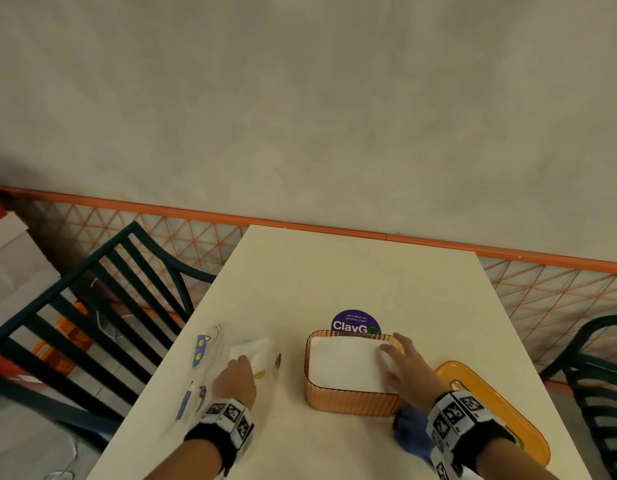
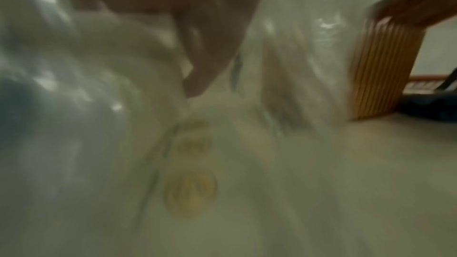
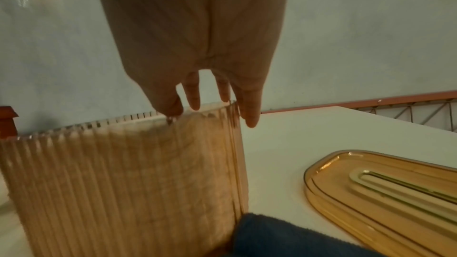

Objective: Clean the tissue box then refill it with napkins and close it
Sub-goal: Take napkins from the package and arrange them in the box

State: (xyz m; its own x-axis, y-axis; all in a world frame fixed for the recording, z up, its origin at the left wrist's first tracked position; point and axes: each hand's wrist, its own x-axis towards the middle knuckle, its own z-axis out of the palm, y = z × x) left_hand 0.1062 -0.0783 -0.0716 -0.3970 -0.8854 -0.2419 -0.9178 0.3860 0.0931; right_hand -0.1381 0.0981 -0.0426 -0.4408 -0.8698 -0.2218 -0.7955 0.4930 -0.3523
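The ribbed amber tissue box [image 1: 352, 398] stands open near the middle of the table [image 1: 369, 278], w/ a white stack of napkins [image 1: 347, 363] inside, and the right hand [image 1: 409, 370] lies with straight, spread fingers on the napkins at the box's right rim. Left of the box, the left hand [image 1: 236, 377] reaches into a clear plastic bag [image 1: 210, 362] (the wrist view is too blurred, so I cannot tell its grip). The amber lid [image 1: 501, 410] lies right of the box, and a blue cloth [image 1: 412, 433] touches the box's front right corner.
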